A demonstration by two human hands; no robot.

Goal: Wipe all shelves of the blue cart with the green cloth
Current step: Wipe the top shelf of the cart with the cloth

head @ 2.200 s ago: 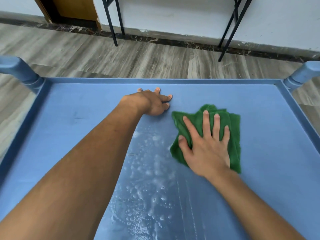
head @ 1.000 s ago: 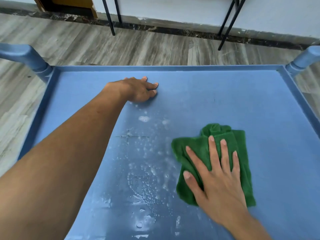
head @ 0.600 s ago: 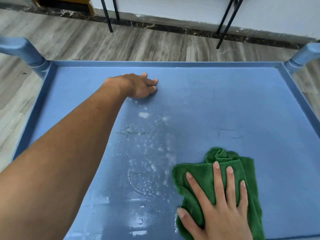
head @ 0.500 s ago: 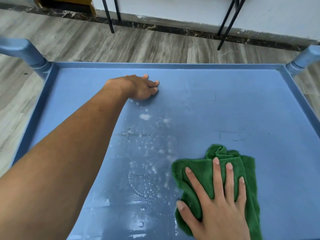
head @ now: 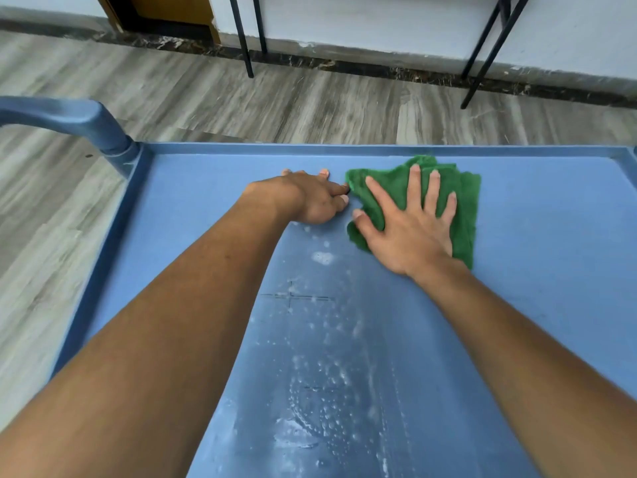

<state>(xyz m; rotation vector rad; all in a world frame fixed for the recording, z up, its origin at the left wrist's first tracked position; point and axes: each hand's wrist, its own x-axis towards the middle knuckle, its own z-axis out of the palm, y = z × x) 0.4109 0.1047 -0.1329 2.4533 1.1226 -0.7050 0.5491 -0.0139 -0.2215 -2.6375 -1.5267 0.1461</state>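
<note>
Right hand lies flat on the green cloth, fingers spread and straight, palm pressing down, nothing pinched. The cloth is bunched on the top shelf of the blue cart and shows past the fingertips and right of the palm. Just beyond the fingertips runs the raised far rim, near the cloth's far edge but apart from it. Left hand rests palm-down just left of the grip, fingers loosely extended; one fingertip meets the cloth's left edge or nearly so, cannot tell which. Right of the grip there is bare dry shelf out to the right rim. Back toward the wrist, between the forearms, is a wet soapy patch of beads and streaks. The handle post stands well left. Past the far rim lies grey plank floor.
</note>
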